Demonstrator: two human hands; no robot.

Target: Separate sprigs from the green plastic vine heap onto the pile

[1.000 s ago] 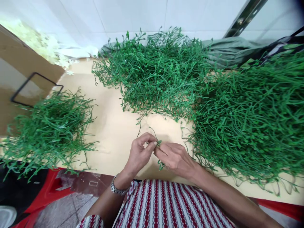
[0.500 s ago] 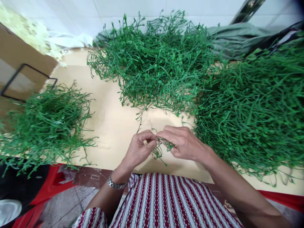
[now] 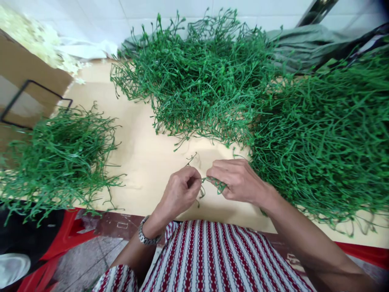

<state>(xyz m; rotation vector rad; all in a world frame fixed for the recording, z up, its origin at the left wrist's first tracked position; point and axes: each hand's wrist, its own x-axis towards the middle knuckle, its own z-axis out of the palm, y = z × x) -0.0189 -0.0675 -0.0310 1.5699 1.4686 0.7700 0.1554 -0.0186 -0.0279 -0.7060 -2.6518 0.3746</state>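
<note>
Near the front of the table, my left hand (image 3: 181,188) pinches a thin green plastic stem (image 3: 191,158), whose forked tip sticks up behind the fingers. Just to its right, my right hand (image 3: 235,178) is curled round several small green stem pieces (image 3: 219,185), part of them hidden in the palm. A short bit of green spans the small gap between the two sets of fingertips. Loose strands (image 3: 201,194) hang below the left fingertips.
Heaps of green artificial stems lie at the back (image 3: 194,77), right (image 3: 328,146) and left (image 3: 67,154). A cardboard box (image 3: 33,61) with a black wire frame (image 3: 42,88) stands at far left, near pale yellow flowers (image 3: 39,40). A red stool (image 3: 65,235) is below.
My hands have moved slightly apart, opening a small gap between the fingertips. My left fingers have closed tighter, and fewer strands hang below them.
</note>
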